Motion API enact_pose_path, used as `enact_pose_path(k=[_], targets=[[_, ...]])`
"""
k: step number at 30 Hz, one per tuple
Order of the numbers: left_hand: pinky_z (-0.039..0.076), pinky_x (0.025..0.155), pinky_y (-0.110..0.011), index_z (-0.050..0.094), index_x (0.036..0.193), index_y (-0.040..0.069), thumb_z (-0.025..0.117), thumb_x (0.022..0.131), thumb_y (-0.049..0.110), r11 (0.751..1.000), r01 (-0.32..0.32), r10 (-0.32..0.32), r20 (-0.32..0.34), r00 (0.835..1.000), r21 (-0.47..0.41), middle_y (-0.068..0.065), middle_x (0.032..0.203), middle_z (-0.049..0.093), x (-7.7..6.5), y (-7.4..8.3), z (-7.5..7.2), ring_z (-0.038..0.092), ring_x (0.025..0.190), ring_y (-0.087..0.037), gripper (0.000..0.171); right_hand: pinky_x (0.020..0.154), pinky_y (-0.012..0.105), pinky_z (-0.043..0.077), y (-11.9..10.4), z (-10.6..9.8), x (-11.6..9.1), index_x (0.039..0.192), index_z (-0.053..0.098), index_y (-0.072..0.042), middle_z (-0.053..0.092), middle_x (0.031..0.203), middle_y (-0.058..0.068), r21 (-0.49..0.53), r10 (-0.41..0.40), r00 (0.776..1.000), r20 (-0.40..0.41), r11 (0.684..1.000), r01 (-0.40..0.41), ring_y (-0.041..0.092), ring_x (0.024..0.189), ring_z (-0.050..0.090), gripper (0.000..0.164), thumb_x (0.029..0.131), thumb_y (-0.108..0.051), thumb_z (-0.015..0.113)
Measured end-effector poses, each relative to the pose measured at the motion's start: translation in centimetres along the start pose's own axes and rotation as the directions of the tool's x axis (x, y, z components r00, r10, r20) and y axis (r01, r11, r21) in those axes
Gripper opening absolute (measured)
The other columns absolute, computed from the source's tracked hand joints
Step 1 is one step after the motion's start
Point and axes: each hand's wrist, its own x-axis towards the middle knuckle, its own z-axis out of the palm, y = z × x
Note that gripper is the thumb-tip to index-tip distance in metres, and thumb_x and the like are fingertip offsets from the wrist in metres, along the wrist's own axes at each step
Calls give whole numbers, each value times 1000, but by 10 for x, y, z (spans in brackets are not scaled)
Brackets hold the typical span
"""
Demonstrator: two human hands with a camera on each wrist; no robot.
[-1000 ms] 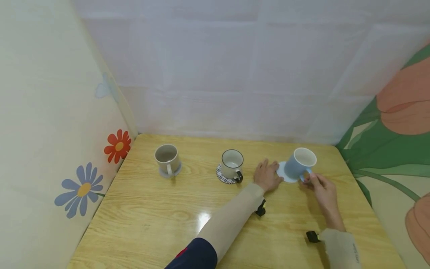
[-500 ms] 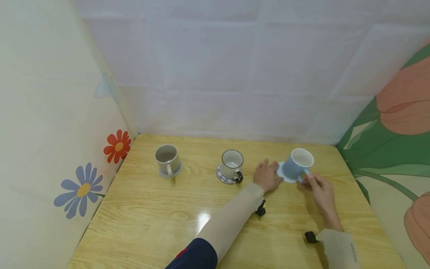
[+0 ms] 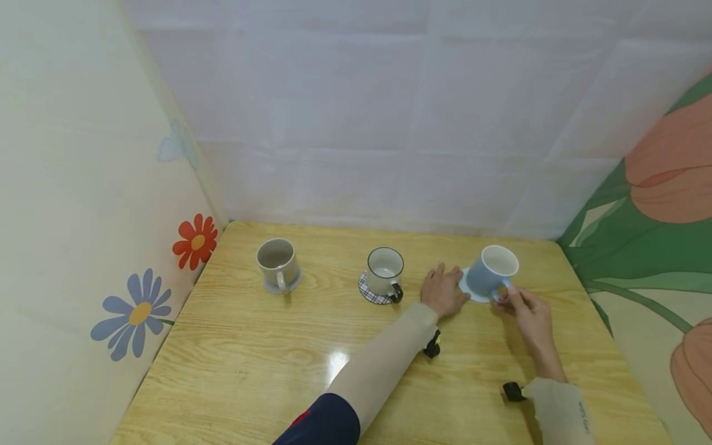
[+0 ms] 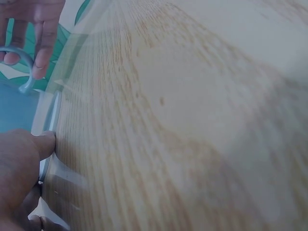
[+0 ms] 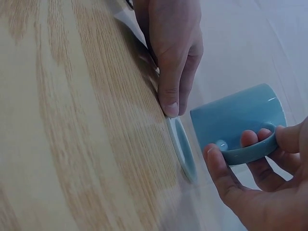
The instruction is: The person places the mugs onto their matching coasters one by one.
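Note:
My right hand (image 3: 534,318) holds a light blue mug (image 3: 485,277) by its handle, fingers through the loop and thumb on top. In the right wrist view, a gap shows between the mug's base and a round pale blue coaster (image 5: 184,149) below it. My left hand (image 3: 443,292) rests on the table left of this coaster, fingers spread. Its thumb touches the coaster's edge, as the left wrist view also shows. In the head view the mug hides much of the coaster.
A white mug (image 3: 382,281) with a black rim and handle stands on a checked coaster (image 3: 369,295) left of my left hand. Farther left, a grey-beige mug (image 3: 272,272) stands on a pale coaster (image 3: 297,282). Behind the wooden table (image 3: 250,358) hangs a white cloth (image 3: 345,123).
The blue mug and my right hand have shifted slightly left over the coaster, mostly in the first half second. My left hand has stayed in place.

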Motion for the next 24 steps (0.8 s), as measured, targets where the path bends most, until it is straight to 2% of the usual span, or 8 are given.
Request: enact_pose_path(k=[9,18,24], targets=[[23,134,-36,53,157,32,69,100,55,1000,2,-2,3,1000,14,14,167,44,3,0,3,31,162,-20,63,78,24,66,2,-2,-1,95,77,-10,76,88,-2,23,-2,1000,13,1000,1,9,81,79,23,109,-13,60],[22,135,-37,51,158,33,68,100,56,1000,10,-10,20,1000,22,14,169,42,5,-2,2,30,162,-20,64,78,22,66,3,0,2,97,73,4,75,85,-2,-6,-24,1000,12,1000,24,8,79,78,25,110,-12,59],[23,134,-37,52,158,33,68,100,56,1000,4,-5,16,1000,27,14,168,43,6,-1,5,31,162,-20,64,79,24,66,3,-1,1,103,75,3,75,88,-3,-9,3,1000,11,1000,-3,8,80,78,24,110,-15,60]])
